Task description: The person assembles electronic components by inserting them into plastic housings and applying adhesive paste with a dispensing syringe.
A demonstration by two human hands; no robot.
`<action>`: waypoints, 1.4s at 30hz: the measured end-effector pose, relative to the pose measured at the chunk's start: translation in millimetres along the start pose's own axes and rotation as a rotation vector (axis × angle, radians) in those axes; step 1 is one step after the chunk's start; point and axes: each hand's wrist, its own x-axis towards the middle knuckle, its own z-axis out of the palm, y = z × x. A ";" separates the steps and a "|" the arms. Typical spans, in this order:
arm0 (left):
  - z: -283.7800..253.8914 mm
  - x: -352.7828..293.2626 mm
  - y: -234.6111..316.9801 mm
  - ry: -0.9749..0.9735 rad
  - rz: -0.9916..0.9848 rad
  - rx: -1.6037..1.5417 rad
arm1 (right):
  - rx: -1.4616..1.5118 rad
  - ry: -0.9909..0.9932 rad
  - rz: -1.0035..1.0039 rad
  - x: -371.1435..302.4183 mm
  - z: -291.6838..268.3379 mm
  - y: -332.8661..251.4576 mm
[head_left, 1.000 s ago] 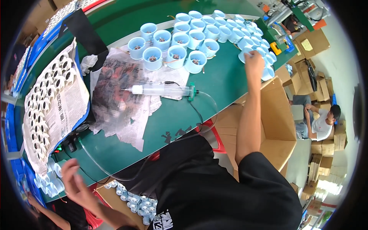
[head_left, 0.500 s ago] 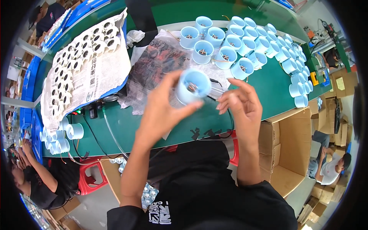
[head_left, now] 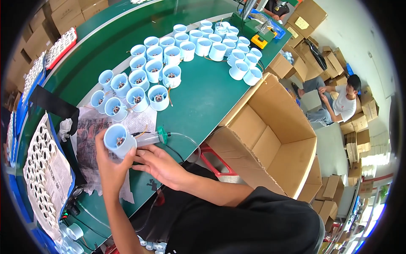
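Observation:
My left hand [head_left: 111, 168] is closed around a light blue plastic cup [head_left: 113, 142], tilted so that its opening shows a small metal part inside. A thin orange wire [head_left: 145, 130] sticks out beside the cup. My right hand [head_left: 163, 166] reaches in from the right, fingers apart and stretched toward the cup's lower side. Just beyond these fingers is a clear syringe barrel [head_left: 148, 139] with a green cap [head_left: 162, 135] and a clear hose [head_left: 188, 137]. I see no firm grip on the barrel.
Several similar cups [head_left: 137, 99] with metal parts stand on the green table [head_left: 190, 89]. Printed paper [head_left: 91, 148] lies under my hands. White parts [head_left: 40, 169] sit on a tray at left. A large open cardboard box [head_left: 258, 139] stands at right; a person [head_left: 344, 101] sits beyond.
The view has swung to the right. My right hand has come closer to the cup, its fingers now beside it. My left hand still holds the cup; the syringe's green cap now shows.

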 end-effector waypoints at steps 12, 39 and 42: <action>-9.1 -56.5 31.5 0.035 0.187 -0.384 | -0.301 -0.279 -0.007 13.1 11.7 -20.0; -5.4 -98.1 -28.6 0.308 -0.100 0.156 | -1.072 -0.224 -0.328 16.3 28.6 -48.5; -5.9 -98.6 -29.7 0.305 -0.094 0.147 | -1.087 -0.233 -0.307 17.1 28.8 -49.8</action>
